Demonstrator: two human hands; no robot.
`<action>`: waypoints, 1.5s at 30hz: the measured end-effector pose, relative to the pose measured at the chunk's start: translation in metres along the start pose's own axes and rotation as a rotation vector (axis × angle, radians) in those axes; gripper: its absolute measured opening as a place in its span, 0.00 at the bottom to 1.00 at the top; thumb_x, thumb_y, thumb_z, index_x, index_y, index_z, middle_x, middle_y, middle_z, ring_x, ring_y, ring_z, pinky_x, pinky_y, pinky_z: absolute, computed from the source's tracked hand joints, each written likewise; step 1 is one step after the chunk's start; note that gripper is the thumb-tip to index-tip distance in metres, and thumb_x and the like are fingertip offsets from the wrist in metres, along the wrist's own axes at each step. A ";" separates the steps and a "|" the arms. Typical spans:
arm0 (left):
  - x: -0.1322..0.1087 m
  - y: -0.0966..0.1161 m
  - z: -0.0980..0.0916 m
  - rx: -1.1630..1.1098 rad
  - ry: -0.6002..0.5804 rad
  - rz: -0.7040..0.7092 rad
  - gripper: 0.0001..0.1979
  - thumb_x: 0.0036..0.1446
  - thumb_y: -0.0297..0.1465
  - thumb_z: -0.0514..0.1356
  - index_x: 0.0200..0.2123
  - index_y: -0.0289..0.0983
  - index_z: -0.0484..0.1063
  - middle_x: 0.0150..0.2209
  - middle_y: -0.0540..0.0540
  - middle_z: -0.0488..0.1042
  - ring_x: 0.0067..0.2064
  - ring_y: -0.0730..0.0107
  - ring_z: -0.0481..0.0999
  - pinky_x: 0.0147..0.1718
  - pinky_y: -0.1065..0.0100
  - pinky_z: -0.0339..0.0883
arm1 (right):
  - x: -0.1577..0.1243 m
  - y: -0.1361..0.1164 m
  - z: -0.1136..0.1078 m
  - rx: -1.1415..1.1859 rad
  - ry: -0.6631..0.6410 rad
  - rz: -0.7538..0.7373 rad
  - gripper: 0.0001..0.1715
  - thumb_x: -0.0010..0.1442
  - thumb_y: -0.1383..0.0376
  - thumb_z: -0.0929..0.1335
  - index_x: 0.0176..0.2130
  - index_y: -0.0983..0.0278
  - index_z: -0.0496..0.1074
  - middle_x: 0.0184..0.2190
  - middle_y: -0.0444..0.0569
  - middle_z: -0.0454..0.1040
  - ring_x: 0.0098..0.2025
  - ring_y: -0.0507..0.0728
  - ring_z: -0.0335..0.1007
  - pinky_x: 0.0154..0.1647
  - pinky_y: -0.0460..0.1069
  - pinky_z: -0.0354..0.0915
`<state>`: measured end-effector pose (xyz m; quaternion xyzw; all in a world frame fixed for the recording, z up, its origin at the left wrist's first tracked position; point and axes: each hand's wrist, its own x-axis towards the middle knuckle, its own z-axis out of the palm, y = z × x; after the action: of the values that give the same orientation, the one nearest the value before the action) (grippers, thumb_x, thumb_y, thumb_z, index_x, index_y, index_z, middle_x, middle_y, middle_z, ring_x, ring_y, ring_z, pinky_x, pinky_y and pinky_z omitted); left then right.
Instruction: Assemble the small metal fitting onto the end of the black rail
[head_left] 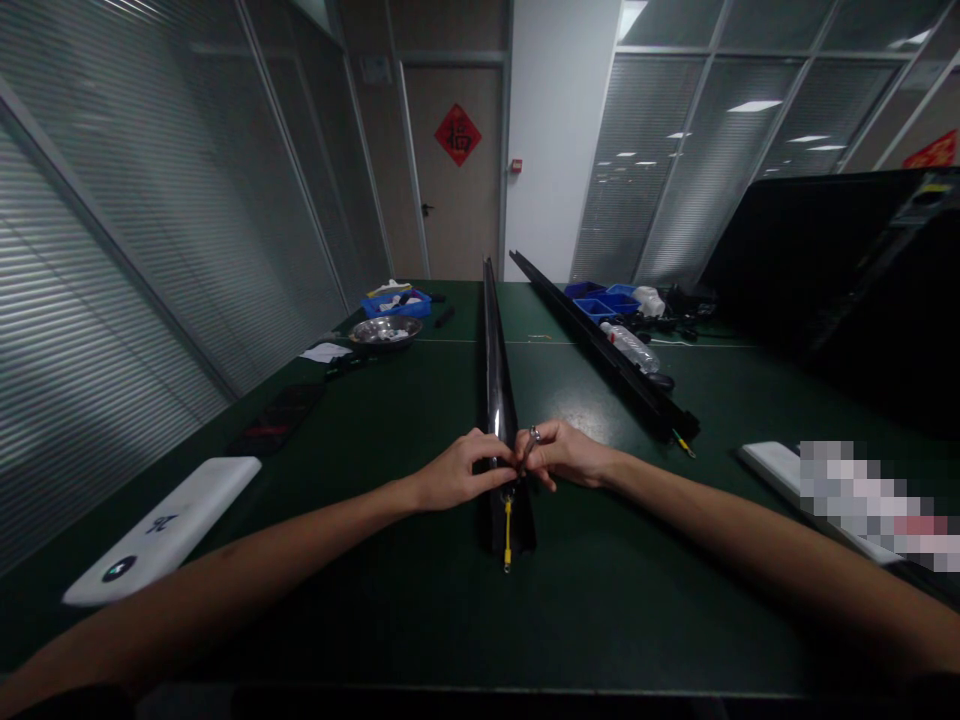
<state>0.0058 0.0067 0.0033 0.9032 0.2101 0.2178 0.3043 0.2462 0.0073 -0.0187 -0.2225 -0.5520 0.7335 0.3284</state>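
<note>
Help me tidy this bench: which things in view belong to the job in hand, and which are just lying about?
Likely in use:
long black channel-shaped rail under left hand
thin yellow cable at its end
silvery metal piece in right hand

Likely lying about:
round silver metal bowl
clear plastic bottle
flat white oblong slab
second black rail, perhaps related

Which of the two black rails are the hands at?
The middle rail, left hand and right hand at its near end; the other rail, beside the clear bottle, is untouched.
</note>
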 end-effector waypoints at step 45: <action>-0.001 -0.003 0.000 0.022 -0.031 0.028 0.10 0.71 0.35 0.58 0.46 0.39 0.78 0.46 0.46 0.81 0.47 0.61 0.76 0.51 0.62 0.58 | 0.000 -0.002 0.010 -0.124 0.057 -0.059 0.16 0.56 0.60 0.80 0.39 0.70 0.81 0.28 0.46 0.80 0.19 0.46 0.69 0.18 0.40 0.67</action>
<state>0.0044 0.0086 0.0016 0.9127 0.1949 0.2059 0.2945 0.2397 0.0011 -0.0143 -0.2467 -0.5930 0.6814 0.3509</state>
